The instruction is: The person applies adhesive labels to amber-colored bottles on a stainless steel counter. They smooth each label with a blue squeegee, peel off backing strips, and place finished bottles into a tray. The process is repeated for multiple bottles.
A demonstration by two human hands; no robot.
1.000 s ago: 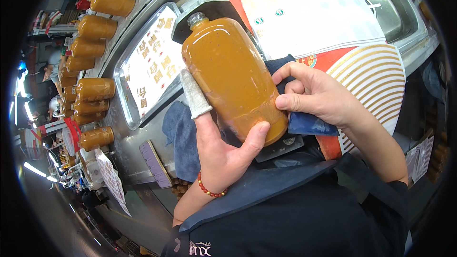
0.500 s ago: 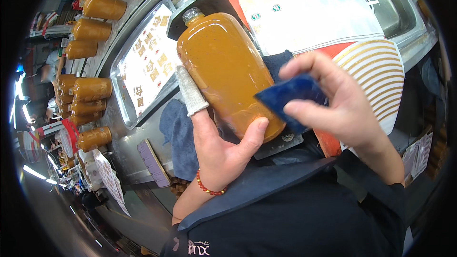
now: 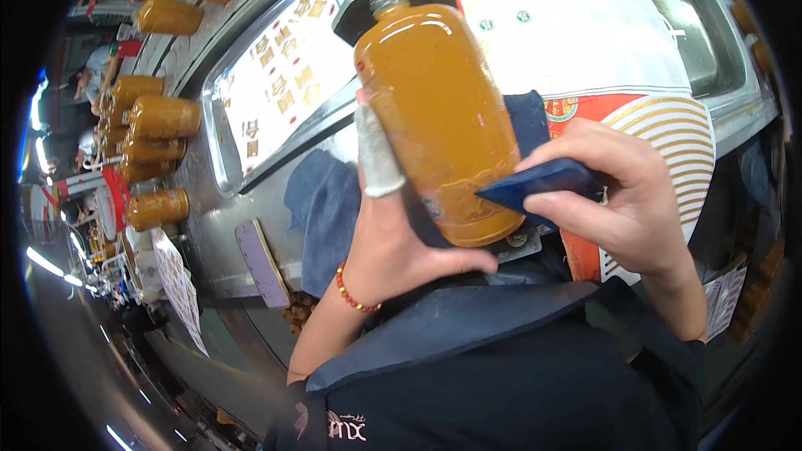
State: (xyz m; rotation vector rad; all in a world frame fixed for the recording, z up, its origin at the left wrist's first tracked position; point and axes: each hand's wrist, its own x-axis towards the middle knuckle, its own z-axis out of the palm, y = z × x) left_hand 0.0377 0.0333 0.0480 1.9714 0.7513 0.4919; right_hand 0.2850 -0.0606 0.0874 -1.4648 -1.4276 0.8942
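A glossy orange-brown bottle (image 3: 434,108) with a clear glass neck lies tilted in front of me, its base toward me. My left hand (image 3: 388,242) supports its left side and lower end, thumb stretched out below the base. One finger wears a pale fabric finger cover (image 3: 380,154). Near the bottle's base, a raised pattern and a small round mark show. My right hand (image 3: 618,200) pinches a dark blue, pointed, flat scraper (image 3: 543,184) between thumb and fingers. The scraper's tip is at the bottle's lower right side; whether it touches I cannot tell.
To the left, a metal tray (image 3: 219,150) holds a white sheet (image 3: 280,75) with gold characters. Nearer lie a blue cloth (image 3: 322,209) and a purple block (image 3: 261,263). Similar bottles (image 3: 165,117) stand far left. White sheeting (image 3: 576,25) and a sink (image 3: 693,33) are at right.
The bottle has shifted right and slightly away in view. My left thumb has come off its surface to below the base. The scraper is now turned nearly edge-on, its tip near the bottle's lower part.
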